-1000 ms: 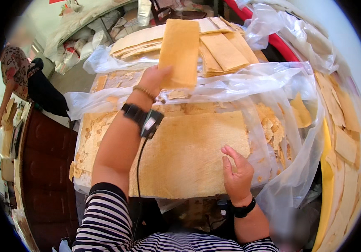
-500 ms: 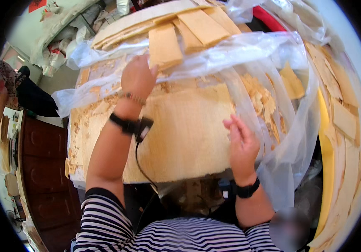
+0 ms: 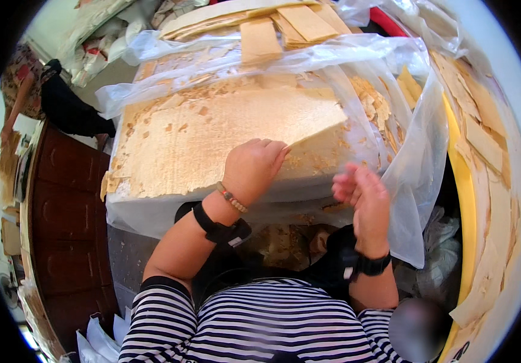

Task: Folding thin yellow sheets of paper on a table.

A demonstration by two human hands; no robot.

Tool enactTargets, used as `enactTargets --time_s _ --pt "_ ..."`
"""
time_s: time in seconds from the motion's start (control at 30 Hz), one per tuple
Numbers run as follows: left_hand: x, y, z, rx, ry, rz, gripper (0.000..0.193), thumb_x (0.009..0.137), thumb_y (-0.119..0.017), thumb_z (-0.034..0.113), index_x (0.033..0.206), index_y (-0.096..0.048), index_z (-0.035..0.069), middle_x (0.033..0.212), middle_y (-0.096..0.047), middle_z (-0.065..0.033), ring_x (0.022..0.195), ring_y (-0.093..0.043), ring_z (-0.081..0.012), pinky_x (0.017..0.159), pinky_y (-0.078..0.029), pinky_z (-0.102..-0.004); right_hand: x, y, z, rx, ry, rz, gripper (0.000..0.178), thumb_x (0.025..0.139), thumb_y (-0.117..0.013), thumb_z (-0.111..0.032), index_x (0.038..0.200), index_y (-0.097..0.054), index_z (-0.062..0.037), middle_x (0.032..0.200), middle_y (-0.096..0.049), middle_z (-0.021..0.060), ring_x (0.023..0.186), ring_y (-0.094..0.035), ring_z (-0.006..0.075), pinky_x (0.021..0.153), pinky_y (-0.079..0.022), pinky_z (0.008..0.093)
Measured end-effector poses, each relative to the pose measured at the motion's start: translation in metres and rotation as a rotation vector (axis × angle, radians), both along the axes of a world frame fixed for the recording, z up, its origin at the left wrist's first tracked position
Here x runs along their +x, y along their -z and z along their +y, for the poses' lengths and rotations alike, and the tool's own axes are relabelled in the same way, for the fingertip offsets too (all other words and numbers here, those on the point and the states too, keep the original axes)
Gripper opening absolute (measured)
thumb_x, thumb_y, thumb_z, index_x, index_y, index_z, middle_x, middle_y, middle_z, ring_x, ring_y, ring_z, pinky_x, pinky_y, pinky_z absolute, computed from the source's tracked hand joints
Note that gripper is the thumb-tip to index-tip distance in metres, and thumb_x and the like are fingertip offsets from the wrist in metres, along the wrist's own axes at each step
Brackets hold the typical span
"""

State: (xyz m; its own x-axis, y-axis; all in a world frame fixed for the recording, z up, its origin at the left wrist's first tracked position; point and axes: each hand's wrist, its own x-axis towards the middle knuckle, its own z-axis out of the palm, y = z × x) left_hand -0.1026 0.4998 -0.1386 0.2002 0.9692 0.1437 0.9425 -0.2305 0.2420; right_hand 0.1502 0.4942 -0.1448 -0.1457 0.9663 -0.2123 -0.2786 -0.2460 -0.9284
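My left hand [image 3: 255, 169] is closed on the near edge of a thin, pale wood veneer sheet [image 3: 194, 139]. The sheet spans most of the table, its right part raised and slanting up from the fingers. To the right of the sheet, my right hand [image 3: 366, 206] hovers over the table's near edge, somewhat blurred. Its fingers are loosely bent and apart, with nothing visible in them. Clear plastic sheeting [image 3: 327, 181] covers the table under the veneer, with small wood flakes scattered on it.
Beyond the veneer lie smaller veneer pieces [image 3: 260, 42] in a stack. Torn scraps [image 3: 372, 100] lie at the right under plastic. Long veneer strips [image 3: 484, 236] line the right side by a yellow edge [image 3: 467, 242]. A dark wooden cabinet [image 3: 63, 224] and another person [image 3: 30, 85] are at left.
My left hand has come back from the far pieces to the sheet's near edge and gripped it. The sheet has shifted and its right part lifted. My right hand moved slightly right.
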Motion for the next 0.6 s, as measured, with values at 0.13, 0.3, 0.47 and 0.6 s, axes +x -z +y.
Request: enactTargets --time_s 0.13,0.3,0.47,0.6 --pt "0.023 0.000 -0.036 0.437 0.120 -0.060 0.021 0.087 -0.068 0.023 0.104 -0.066 0.011 0.095 -0.068 -0.0037 0.082 -0.066 -0.0258 0.071 -0.054 -0.0380 -0.032 0.010 -0.047 -0.133 -0.269 0.118 0.042 0.104 -0.054 -0.027 0.136 -0.053 0.0005 0.121 -0.066 0.0162 0.102 -0.068 0.0229 0.085 -0.057 0.0339" --pt "0.022 0.015 -0.100 0.464 0.331 -0.250 0.020 0.085 -0.073 0.024 0.101 -0.072 0.012 0.093 -0.072 -0.0059 0.087 -0.069 -0.0256 0.073 -0.056 -0.0366 -0.052 0.032 -0.040 -0.195 0.028 0.210 0.041 0.104 -0.053 -0.026 0.135 -0.051 0.0001 0.126 -0.064 0.0143 0.105 -0.068 0.0273 0.084 -0.059 0.0402" --pt "-0.091 0.045 -0.173 -0.095 -0.569 -0.772 0.036 0.096 -0.064 0.036 0.101 -0.069 0.000 0.092 -0.073 -0.0109 0.072 -0.070 -0.0252 0.064 -0.055 -0.0359 -0.005 0.074 -0.024 -0.290 0.215 0.185 0.037 0.101 -0.055 -0.025 0.133 -0.055 -0.0052 0.120 -0.068 0.0128 0.100 -0.070 0.0298 0.074 -0.061 0.0408" --pt "-0.167 0.061 -0.209 -0.242 -1.025 -1.420 0.063 0.100 -0.053 0.055 0.113 -0.062 -0.005 0.095 -0.073 -0.0175 0.075 -0.071 -0.0229 0.066 -0.057 -0.0340 0.018 0.067 -0.024 -0.338 0.180 0.171 0.035 0.100 -0.056 -0.022 0.132 -0.056 -0.0076 0.121 -0.068 0.0116 0.098 -0.070 0.0294 0.072 -0.061 0.0399"
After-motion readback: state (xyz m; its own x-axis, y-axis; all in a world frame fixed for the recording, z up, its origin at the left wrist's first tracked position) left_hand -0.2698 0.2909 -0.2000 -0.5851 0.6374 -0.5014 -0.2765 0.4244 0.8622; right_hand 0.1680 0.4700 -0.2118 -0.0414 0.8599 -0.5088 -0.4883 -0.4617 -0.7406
